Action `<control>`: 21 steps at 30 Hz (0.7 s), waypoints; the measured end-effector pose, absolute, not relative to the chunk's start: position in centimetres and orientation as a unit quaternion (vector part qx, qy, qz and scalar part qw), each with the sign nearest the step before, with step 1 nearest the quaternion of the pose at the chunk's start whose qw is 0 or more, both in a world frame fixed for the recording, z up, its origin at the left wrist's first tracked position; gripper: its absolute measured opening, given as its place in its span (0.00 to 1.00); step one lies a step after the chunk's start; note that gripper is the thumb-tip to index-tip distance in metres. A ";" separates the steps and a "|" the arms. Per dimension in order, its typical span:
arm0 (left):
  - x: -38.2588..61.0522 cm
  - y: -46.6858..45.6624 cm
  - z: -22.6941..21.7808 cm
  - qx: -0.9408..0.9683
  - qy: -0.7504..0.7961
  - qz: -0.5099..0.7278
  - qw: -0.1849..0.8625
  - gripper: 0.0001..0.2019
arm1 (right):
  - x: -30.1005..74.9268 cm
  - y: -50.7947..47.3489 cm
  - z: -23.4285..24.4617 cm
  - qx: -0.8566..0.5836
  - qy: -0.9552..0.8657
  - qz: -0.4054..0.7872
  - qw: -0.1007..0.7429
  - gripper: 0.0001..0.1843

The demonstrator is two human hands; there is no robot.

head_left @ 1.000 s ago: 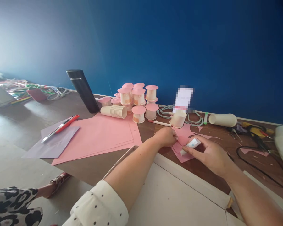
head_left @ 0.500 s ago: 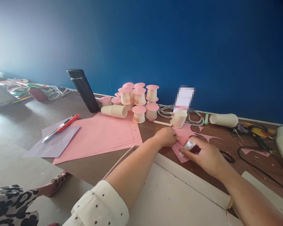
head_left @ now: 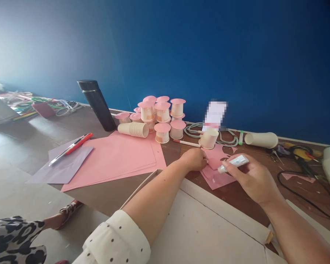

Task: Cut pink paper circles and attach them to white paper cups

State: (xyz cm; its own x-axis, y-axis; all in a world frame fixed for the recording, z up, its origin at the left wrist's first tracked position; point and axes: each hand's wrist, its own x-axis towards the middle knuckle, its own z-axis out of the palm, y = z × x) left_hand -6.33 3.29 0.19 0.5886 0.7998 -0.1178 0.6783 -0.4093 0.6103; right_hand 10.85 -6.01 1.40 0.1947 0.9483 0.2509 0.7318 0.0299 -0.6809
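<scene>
My right hand [head_left: 254, 178] grips a small white glue tube [head_left: 238, 163] between thumb and fingers, its narrow end pointing down left toward pink paper. My left hand [head_left: 195, 160] is closed, its fingertips pinching the edge of a pink paper piece [head_left: 215, 164]. Under that piece lies a pink sheet [head_left: 216, 183] with cut-outs. An upside-down paper cup [head_left: 209, 139] stands just behind the hands. Farther left, several cups topped with pink discs [head_left: 162, 127] are grouped and partly stacked.
Pink sheets [head_left: 112, 156] lie to the left, with a red utility knife [head_left: 74, 146] on lilac paper [head_left: 77, 170]. A black flask [head_left: 97, 106], nested cups [head_left: 133, 130], a lying cup [head_left: 261, 140] and a black cable [head_left: 305, 194] surround the work area. Another person's leg [head_left: 53, 222] shows lower left.
My right hand has moved a little to the right and turned the glue tube, lifting it off the pink piece. My left hand has stayed in place.
</scene>
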 end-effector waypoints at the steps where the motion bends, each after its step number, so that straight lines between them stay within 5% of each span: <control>1: -6.3 3.3 0.2 0.833 0.442 0.098 0.317 0.08 | 10.7 -6.0 1.3 -0.678 -0.624 0.152 0.358 0.15; 21: -6.4 3.3 0.0 0.846 0.419 0.113 0.310 0.10 | 10.1 -6.2 1.2 -0.639 -0.729 0.093 0.227 0.11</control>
State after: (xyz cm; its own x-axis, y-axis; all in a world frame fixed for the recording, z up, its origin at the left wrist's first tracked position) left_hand -6.39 3.30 0.02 0.6236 0.7787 -0.0685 0.6385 -0.4568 0.6194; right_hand 10.07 -6.19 1.16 -0.0812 0.9738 0.2123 0.8889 0.1671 -0.4265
